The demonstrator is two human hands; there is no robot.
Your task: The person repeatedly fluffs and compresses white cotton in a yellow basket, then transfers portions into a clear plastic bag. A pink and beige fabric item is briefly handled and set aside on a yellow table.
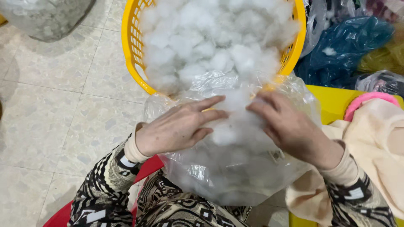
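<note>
Clear plastic bag [235,176] on my lap, stuffing going in.
Both hands, left [176,128] and right [290,128], flat and unclenched, pressing white fibrefill [219,46] beside the yellow basket [130,50].

hands [179,128] [290,128] on stuffing [235,122] (bagged), yellow basket [130,50]

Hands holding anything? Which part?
Both hands, left hand and right hand, press white stuffing at the open mouth of the clear plastic bag; a closed grip isn't discernible.
</note>
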